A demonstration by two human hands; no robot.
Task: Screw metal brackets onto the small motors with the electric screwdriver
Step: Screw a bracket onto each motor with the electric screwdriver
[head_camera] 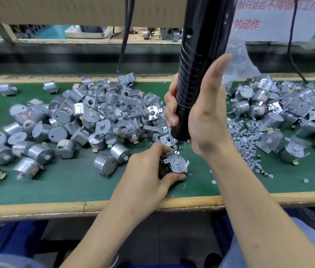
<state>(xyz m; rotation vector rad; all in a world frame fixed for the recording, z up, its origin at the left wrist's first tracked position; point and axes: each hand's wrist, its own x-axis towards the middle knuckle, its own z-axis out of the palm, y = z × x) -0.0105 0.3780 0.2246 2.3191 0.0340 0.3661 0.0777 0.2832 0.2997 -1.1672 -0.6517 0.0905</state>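
While the left hand [149,171] pinches a small silver cylindrical motor [166,168] between curled fingers and thumb just above the green-matted table [65,186], a flat grey metal bracket [176,161] lies across the motor's top face, close to the table's tan wooden front edge [56,206]. The right hand [201,117] grips the long black ribbed electric screwdriver [195,74], its fingers wrapped round the lower barrel and the thumb stretched up along it. The tool stands nearly upright, and its thin bit [177,147] meets the bracket's far end. Behind the left hand, a large heap of silver motors and brackets [104,117] spreads across the middle of the table to its far edge, with strays trailing off to the left. One loose motor [105,166] lies just beside the left hand. A second heap [288,109] fills the right side, and a scatter of small shiny screws [239,140] runs from it toward the right forearm, below a crumpled clear plastic bag [238,60]. Bare green mat shows along the front edge left of the left forearm, and again to the right of the right forearm
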